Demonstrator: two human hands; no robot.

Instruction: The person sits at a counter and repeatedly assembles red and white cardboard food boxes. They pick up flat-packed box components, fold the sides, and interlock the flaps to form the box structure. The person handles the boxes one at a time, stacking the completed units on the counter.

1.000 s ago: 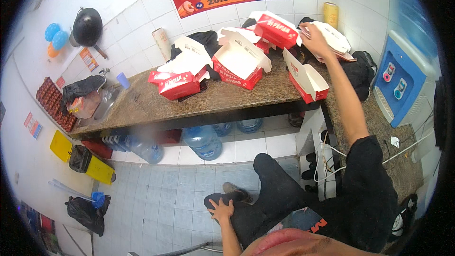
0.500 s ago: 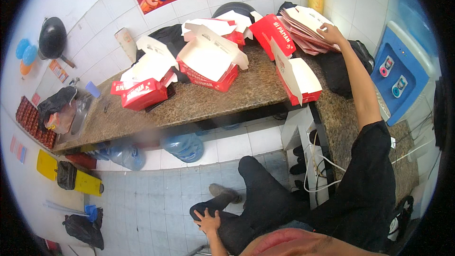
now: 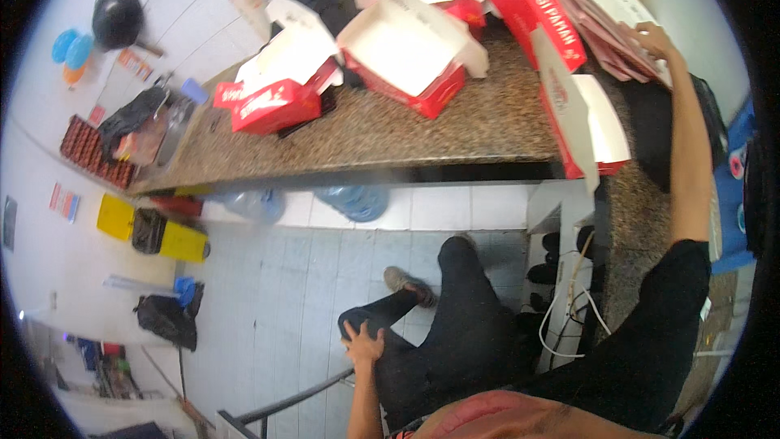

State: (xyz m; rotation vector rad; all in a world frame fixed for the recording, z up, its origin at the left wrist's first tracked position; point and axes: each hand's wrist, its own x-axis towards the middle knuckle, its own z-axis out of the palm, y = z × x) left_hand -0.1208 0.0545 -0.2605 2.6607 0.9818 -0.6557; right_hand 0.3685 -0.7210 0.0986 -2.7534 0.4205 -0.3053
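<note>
My right hand (image 3: 655,41) reaches to the far right of the counter. Its fingers are bent around the edge of a flat cardboard food box (image 3: 611,2), the top one of a pale, pinkish stack. Spread fingers of my left hand (image 3: 363,345) rest on my left knee, holding nothing. A red-and-white box (image 3: 593,126) stands with its lid up near the counter's front edge, left of my right forearm. Beside the stack leans another red box (image 3: 540,20). More opened boxes (image 3: 410,49) sit in the middle, and a red box (image 3: 280,104) lies farther left.
The speckled counter (image 3: 455,134) turns a corner to my right. A black bag (image 3: 650,126) lies under my right forearm, with a blue water dispenser (image 3: 735,195) beyond. White cables (image 3: 561,341) hang below. Water jugs (image 3: 353,199) and a yellow bin (image 3: 183,240) stand beneath and left.
The view has swung so that the counter and boxes sit farther right and higher. My right hand stays at the stack, and my left hand stays on my knee.
</note>
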